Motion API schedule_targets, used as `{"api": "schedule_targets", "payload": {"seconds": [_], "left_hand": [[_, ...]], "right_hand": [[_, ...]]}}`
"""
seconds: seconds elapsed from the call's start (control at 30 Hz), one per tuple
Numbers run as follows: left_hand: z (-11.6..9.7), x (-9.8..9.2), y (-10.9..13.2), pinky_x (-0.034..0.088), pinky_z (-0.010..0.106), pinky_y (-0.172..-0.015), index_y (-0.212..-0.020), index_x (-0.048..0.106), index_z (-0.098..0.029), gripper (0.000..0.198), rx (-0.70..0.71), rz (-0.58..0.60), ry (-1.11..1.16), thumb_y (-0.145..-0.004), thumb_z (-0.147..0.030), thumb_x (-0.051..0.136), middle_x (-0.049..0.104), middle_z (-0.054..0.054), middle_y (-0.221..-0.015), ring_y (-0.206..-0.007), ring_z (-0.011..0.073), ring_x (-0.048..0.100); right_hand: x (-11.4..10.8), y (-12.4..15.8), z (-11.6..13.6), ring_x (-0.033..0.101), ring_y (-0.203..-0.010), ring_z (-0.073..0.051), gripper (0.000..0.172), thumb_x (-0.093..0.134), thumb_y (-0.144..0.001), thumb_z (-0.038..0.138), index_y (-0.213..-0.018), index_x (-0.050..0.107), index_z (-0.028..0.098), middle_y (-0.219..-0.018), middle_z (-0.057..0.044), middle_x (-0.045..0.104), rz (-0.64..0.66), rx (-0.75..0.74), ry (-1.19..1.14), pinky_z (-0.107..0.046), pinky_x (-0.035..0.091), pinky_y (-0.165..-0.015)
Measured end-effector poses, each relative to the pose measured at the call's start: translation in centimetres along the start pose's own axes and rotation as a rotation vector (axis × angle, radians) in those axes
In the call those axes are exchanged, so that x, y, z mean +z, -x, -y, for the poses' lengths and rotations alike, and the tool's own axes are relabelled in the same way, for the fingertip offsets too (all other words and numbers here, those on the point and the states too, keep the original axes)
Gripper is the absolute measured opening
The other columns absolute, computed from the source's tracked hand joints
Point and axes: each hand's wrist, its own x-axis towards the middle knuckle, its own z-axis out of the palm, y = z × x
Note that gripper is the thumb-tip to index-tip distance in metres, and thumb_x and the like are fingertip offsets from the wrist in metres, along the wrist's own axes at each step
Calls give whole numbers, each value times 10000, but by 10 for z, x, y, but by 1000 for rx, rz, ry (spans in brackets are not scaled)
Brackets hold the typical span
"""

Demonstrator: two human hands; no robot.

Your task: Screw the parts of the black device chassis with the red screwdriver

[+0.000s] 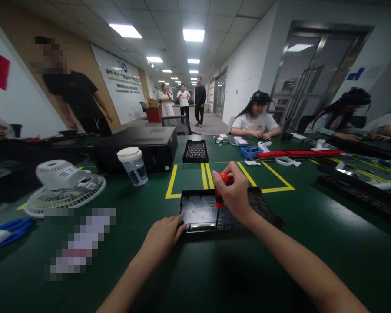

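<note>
A shallow black plastic casing (198, 212) with a raised rim lies on the green table in front of me. My left hand (164, 234) grips its near left corner, fingers at the left side and thumb at the front rim. In my right hand (236, 191) is a red and black screwdriver (219, 202), fingers wrapped around its handle. The shaft points almost straight down, with its tip near the front edge inside the casing. Whether a screw sits under the tip is too small to tell. A short pale strip (202, 226) runs along the front rim, left of the shaft.
A black tray of small round parts (196, 151) stands behind the yellow tape marks. Leftward are a lidded cup (134, 167), a white fan (65, 187) and a large black box (133, 148). To the right lies a long black part (358, 195). Co-workers (257, 117) sit across the table.
</note>
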Motion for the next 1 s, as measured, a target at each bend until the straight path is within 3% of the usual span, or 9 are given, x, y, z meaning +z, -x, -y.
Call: {"api": "schedule_targets", "payload": {"seconds": [0.17,0.3,0.43,0.63,0.87,1.0], "left_hand": [[1,3,-1,449,342,-842,-1249,492,-189,451,6,-16,-3,-890,-414,338,622,111,-1114,-987,224,590],[-1,1,0,454,343,-833,-1243,496,-190,440,9,-11,-4,-889,-403,344,626,108,-1107,-975,224,594],[-3,-2,1,448,343,-848,-1239,500,-190,435,0,7,-3,-891,-398,341,617,109,-1127,-997,223,587],[-2,0,-1,446,343,-853,-1253,488,-191,450,-7,11,-4,-889,-411,339,612,107,-1141,-1008,223,582],[-2,-2,1,445,340,-850,-1244,495,-190,442,3,2,3,-891,-403,333,608,106,-1152,-1012,221,580],[-4,-4,1,447,336,-844,-1243,496,-186,438,-1,13,1,-892,-392,332,613,111,-1141,-1009,222,583]], "right_hand": [[-7,-6,2,456,-648,-131,126,491,-823,216,-707,466,175,-679,8,468,112,-141,-24,-254,344,-620],[-11,-9,3,472,-712,-147,172,461,-853,223,-695,503,170,-703,-9,482,227,-207,-67,-269,349,-681],[-12,-11,1,457,-672,-139,241,459,-861,287,-650,480,171,-671,-1,458,306,-163,-140,-267,342,-661],[-12,-13,-4,461,-692,-154,356,243,-887,264,-685,517,161,-701,-32,484,416,-126,-361,-279,348,-655],[-13,-25,-11,512,-691,-154,269,382,-802,279,-705,589,137,-715,-46,554,637,-20,-609,-271,388,-663],[-8,-29,-16,545,-637,-153,213,444,-765,280,-727,588,127,-725,-50,569,782,119,-846,-286,433,-620]]}}
